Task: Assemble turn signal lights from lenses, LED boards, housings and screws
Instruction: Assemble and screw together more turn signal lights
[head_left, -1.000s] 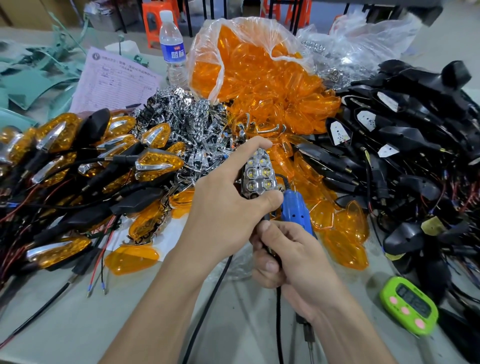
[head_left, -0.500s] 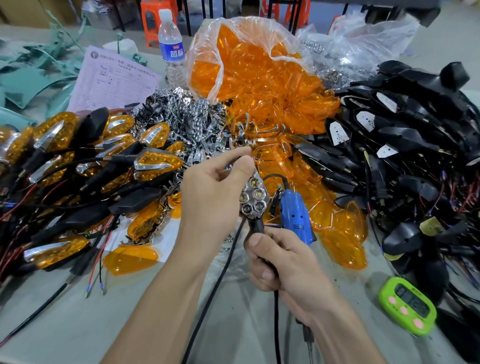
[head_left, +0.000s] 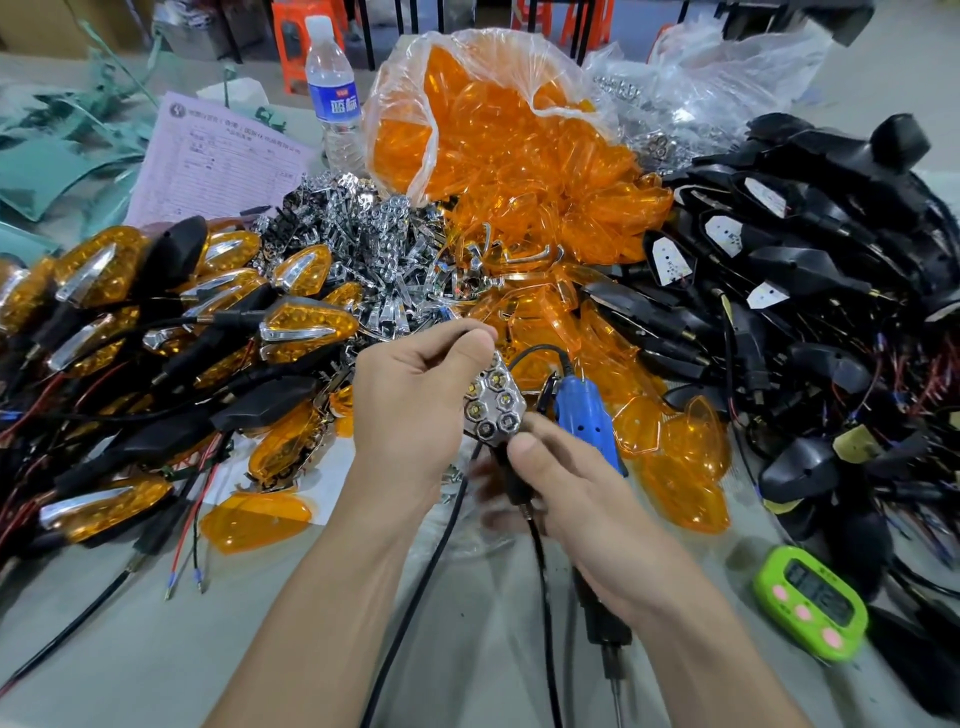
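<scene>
led board (head_left: 493, 402), tipped lower than a second ago, is pinched at its tip by the left hand (head_left: 415, 415) while the right hand (head_left: 566, 488) grips the stem (head_left: 513, 480), likely seating it.

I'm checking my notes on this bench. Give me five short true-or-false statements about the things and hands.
1. The left hand pinches the chrome honeycomb reflector. True.
2. The lime-green digital timer lies left of both hands. False: it lies right of the right hand.
3. The clear plastic bag holds orange transparent lenses. True.
4. The blue-labelled water bottle lies on its side. False: it stands upright.
5. The right hand grips the black stem under the reflector. True.
</scene>
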